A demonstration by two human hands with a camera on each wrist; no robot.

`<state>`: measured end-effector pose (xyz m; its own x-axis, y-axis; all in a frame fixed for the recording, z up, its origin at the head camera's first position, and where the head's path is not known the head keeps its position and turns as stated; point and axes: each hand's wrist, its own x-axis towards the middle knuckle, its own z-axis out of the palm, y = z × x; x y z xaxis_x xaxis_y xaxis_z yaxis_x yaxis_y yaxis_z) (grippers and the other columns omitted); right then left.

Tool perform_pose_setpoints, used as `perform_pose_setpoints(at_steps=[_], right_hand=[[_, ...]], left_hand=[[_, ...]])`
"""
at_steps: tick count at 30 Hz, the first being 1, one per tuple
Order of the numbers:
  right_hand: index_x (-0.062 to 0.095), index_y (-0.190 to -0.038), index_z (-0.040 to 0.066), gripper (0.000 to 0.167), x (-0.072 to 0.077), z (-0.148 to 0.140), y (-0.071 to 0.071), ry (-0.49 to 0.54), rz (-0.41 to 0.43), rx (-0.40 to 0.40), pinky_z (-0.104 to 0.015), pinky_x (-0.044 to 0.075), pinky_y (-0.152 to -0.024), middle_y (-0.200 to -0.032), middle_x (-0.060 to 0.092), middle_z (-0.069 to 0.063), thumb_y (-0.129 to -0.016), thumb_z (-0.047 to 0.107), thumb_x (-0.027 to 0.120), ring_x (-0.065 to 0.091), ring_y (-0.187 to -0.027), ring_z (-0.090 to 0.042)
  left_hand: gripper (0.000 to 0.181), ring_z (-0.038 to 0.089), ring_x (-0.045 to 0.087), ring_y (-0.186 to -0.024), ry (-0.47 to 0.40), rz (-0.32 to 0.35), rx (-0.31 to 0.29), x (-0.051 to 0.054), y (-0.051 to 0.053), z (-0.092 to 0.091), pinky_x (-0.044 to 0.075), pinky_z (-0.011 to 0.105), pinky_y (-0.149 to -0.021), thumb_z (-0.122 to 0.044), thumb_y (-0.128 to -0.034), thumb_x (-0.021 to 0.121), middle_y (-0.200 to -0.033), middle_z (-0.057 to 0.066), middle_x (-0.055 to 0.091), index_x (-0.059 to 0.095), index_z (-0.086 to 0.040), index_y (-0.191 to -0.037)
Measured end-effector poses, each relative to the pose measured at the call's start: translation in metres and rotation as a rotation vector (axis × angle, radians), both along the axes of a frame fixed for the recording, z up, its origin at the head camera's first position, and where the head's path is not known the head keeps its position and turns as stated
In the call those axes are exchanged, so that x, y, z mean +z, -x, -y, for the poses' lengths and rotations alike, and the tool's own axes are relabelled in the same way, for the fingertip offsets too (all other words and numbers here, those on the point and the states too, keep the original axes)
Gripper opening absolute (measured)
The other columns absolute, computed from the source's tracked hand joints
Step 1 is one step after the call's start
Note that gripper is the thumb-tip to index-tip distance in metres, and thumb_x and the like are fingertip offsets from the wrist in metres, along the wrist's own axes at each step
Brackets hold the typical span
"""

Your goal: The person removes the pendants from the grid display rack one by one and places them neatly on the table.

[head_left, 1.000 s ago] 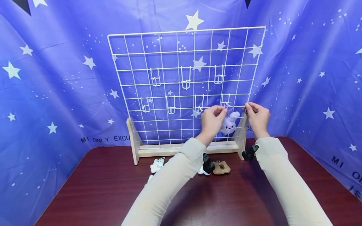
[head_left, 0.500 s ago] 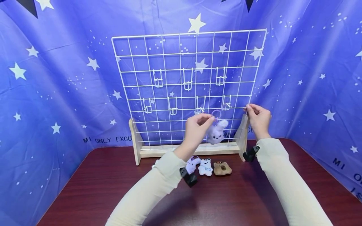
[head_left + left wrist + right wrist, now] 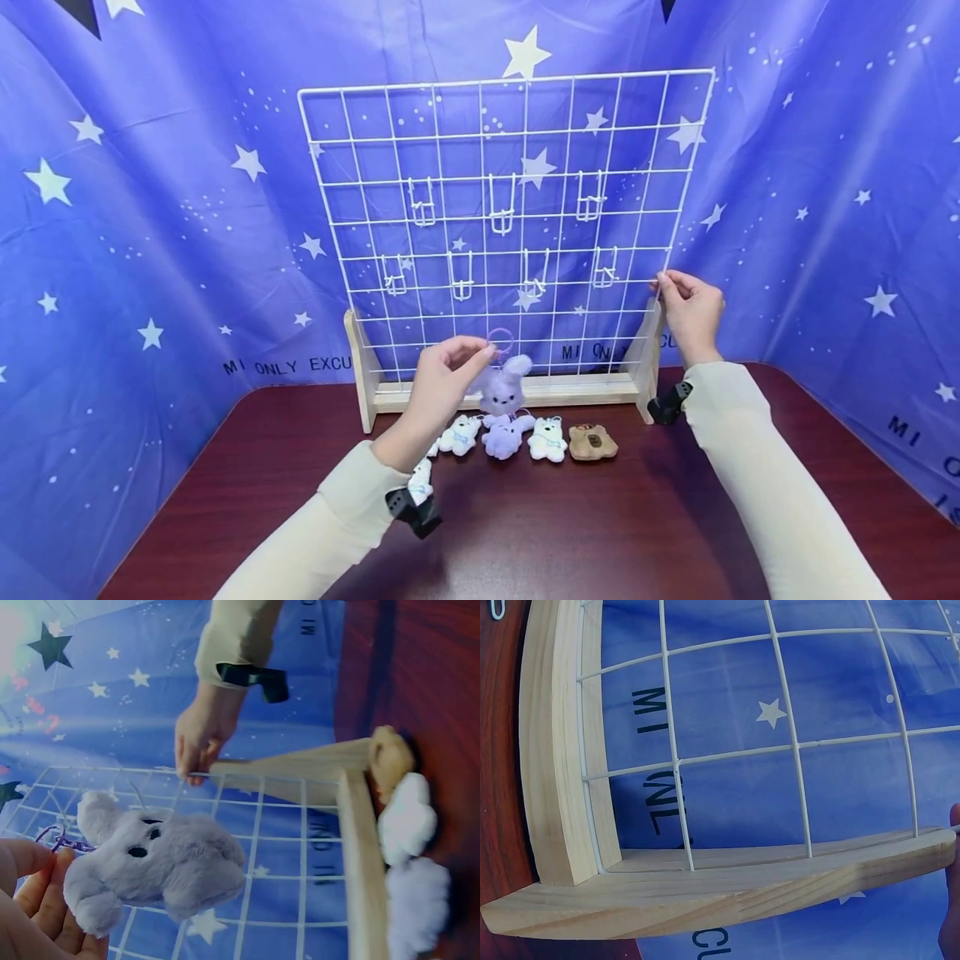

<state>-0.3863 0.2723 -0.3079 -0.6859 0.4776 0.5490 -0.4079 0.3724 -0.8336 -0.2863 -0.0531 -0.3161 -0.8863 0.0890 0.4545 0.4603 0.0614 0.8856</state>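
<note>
My left hand pinches the purple cord loop of a lavender bunny plush keychain. In the left wrist view the plush dangles sideways from the fingertips, ears toward the hand. It is in front of the lower part of a white wire grid panel, apart from the hooks. Thumb and fingers of my right hand grip the grid's right edge just above the wooden stand's right foot. In the right wrist view only a sliver of that hand shows.
Several white wire hooks hang in two rows on the grid. Before the stand's base bar lie a lavender plush, a white bear plush, a brown plush and other white plushes, partly behind the left arm.
My left hand has carried the bunny plush from near the lower right hook leftward and down, uncovering that hook and the plushes on the table. The right hand stays on the grid's edge.
</note>
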Motion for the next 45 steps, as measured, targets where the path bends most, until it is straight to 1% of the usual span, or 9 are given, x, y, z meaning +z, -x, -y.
perform_pose_setpoints(at_steps=[8, 15, 19, 24, 31, 34, 37, 42, 45], right_hand=[[0.068, -0.107, -0.006, 0.029, 0.002, 0.001, 0.000, 0.038, -0.006, 0.031, -0.007, 0.045, -0.062, -0.067, 0.063, 0.023, -0.089, 0.017, 0.065, 0.061, -0.066, 0.008], [0.068, -0.107, -0.005, 0.030, 0.000, -0.001, 0.001, 0.030, -0.002, 0.016, -0.007, 0.045, -0.063, -0.067, 0.063, 0.023, -0.089, 0.019, 0.065, 0.060, -0.067, 0.009], [0.069, -0.106, -0.004, 0.029, 0.001, 0.000, 0.001, 0.022, -0.003, 0.011, -0.008, 0.046, -0.063, -0.072, 0.066, 0.018, -0.089, 0.020, 0.065, 0.061, -0.067, 0.009], [0.069, -0.107, -0.004, 0.030, 0.001, 0.002, 0.000, 0.010, 0.004, 0.011, -0.008, 0.045, -0.062, -0.071, 0.065, 0.020, -0.090, 0.021, 0.064, 0.060, -0.067, 0.009], [0.067, -0.107, -0.008, 0.028, 0.000, -0.002, 0.003, 0.064, -0.016, 0.042, -0.008, 0.045, -0.060, -0.065, 0.062, 0.024, -0.089, 0.014, 0.064, 0.061, -0.066, 0.008], [0.066, -0.107, -0.010, 0.028, -0.002, -0.003, 0.004, 0.078, -0.016, 0.054, -0.008, 0.044, -0.060, -0.065, 0.061, 0.025, -0.090, 0.012, 0.064, 0.061, -0.065, 0.008], [0.066, -0.107, -0.009, 0.028, -0.002, -0.003, 0.003, 0.070, -0.016, 0.049, -0.008, 0.045, -0.061, -0.065, 0.061, 0.025, -0.090, 0.013, 0.064, 0.061, -0.065, 0.008], [0.068, -0.106, -0.006, 0.029, 0.000, 0.001, -0.001, 0.037, -0.009, 0.020, -0.008, 0.045, -0.062, -0.067, 0.062, 0.023, -0.090, 0.017, 0.065, 0.061, -0.067, 0.008], [0.068, -0.106, -0.006, 0.028, 0.000, 0.002, -0.002, 0.032, -0.011, 0.016, -0.008, 0.045, -0.061, -0.068, 0.063, 0.022, -0.089, 0.016, 0.065, 0.061, -0.067, 0.008]], left_hand=[[0.015, 0.010, 0.063, -0.081, 0.034, 0.082, -0.038, -0.025, -0.011, 0.028, 0.048, 0.021, -0.071, -0.011, -0.0892, 0.064, -0.088, 0.011, 0.071, 0.067, 0.002, -0.096], [0.016, 0.010, 0.063, -0.083, 0.042, 0.124, -0.106, -0.048, -0.017, 0.045, 0.049, 0.022, -0.078, -0.008, -0.0907, 0.061, -0.088, 0.014, 0.069, 0.062, 0.007, -0.097], [0.018, 0.009, 0.063, -0.083, 0.066, 0.148, -0.118, -0.058, -0.023, 0.052, 0.049, 0.022, -0.078, -0.010, -0.0912, 0.061, -0.088, 0.015, 0.069, 0.061, 0.008, -0.097], [0.018, 0.009, 0.064, -0.083, 0.099, 0.161, -0.133, -0.072, -0.033, 0.061, 0.048, 0.021, -0.077, -0.009, -0.0918, 0.059, -0.088, 0.018, 0.069, 0.060, 0.008, -0.096], [0.019, 0.006, 0.063, -0.082, 0.158, 0.145, -0.246, -0.089, -0.041, 0.070, 0.048, 0.022, -0.078, -0.007, -0.0931, 0.056, -0.090, 0.025, 0.067, 0.057, 0.011, -0.097], [0.018, 0.004, 0.063, -0.083, 0.178, 0.155, -0.285, -0.095, -0.042, 0.072, 0.048, 0.021, -0.079, -0.005, -0.0931, 0.054, -0.092, 0.023, 0.067, 0.057, 0.012, -0.098], [0.019, 0.004, 0.064, -0.085, 0.164, 0.175, -0.321, -0.098, -0.040, 0.072, 0.049, 0.022, -0.080, -0.004, -0.0935, 0.053, -0.094, 0.024, 0.067, 0.055, 0.014, -0.099], [0.020, 0.006, 0.065, -0.088, 0.149, 0.196, -0.366, -0.099, -0.030, 0.070, 0.051, 0.024, -0.081, -0.004, -0.0946, 0.051, -0.096, 0.028, 0.065, 0.052, 0.016, -0.099], [0.020, 0.006, 0.065, -0.087, 0.173, 0.203, -0.363, -0.099, -0.023, 0.068, 0.051, 0.023, -0.080, -0.005, -0.0949, 0.050, -0.095, 0.027, 0.066, 0.052, 0.014, -0.099]])
